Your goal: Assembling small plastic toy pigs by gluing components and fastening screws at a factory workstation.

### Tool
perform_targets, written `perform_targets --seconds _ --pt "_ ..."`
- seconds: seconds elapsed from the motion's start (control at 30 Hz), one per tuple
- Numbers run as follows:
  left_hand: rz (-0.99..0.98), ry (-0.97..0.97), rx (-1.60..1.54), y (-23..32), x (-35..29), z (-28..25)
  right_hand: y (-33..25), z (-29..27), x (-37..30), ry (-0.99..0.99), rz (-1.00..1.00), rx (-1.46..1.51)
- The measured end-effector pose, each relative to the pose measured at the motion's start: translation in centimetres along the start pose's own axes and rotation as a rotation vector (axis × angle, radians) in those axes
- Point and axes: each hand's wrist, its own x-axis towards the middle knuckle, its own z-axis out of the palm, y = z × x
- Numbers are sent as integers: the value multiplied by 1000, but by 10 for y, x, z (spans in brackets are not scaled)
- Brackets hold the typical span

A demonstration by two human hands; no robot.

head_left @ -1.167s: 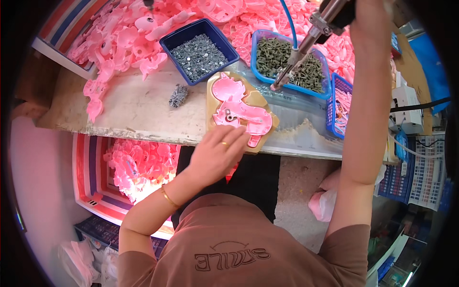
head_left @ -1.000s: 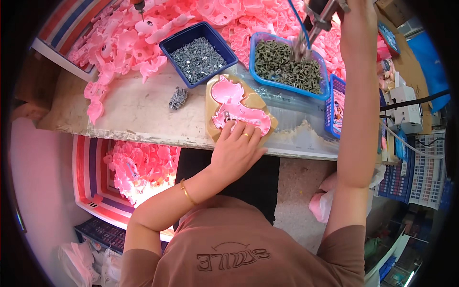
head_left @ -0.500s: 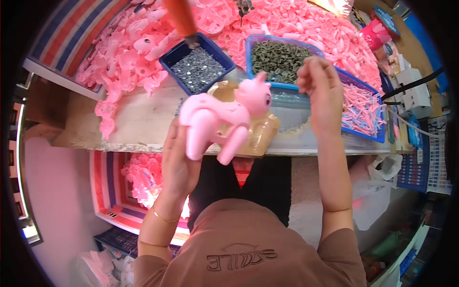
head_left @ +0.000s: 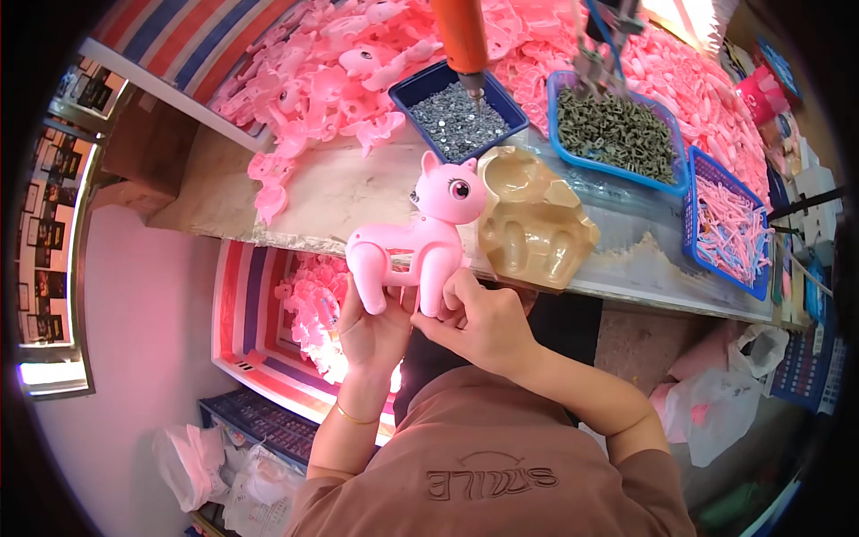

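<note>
A pink toy pony [head_left: 413, 234] stands upright between my hands, its head toward the right and one eye showing. My left hand [head_left: 376, 327] supports it from below, around the rear leg. At the front leg, the fingers of my right hand [head_left: 479, 318] are closed, the thumb touching near the hoof. Just behind the pony lies a tan moulded holder [head_left: 535, 219] with hollows shaped like the toy, nothing in it. Above the screw tray hangs an orange electric screwdriver [head_left: 461, 40], its bit pointing down.
A dark blue tray [head_left: 514, 125] holds small metal screws. Beside it, a blue tub [head_left: 617, 170] contains dark green parts, and a blue basket [head_left: 761, 285] has thin pink and blue pieces. Pink plastic parts [head_left: 313, 98] are heaped across the table's back. A striped box [head_left: 242, 313] sits below.
My right hand has come from beside the green-parts tub down to the pony's front leg. The pony has been turned upright and brought nearer. The whole view has shifted.
</note>
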Motion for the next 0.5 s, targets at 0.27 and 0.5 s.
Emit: perform_targets --seconds 0.27,0.5 --pt "2 -20 -63 11 -3 1 4 -4 -2 67 43 -8" --pt "-3 -19 -57 11 -4 -14 -1 3 -4 -16 -59 -9"
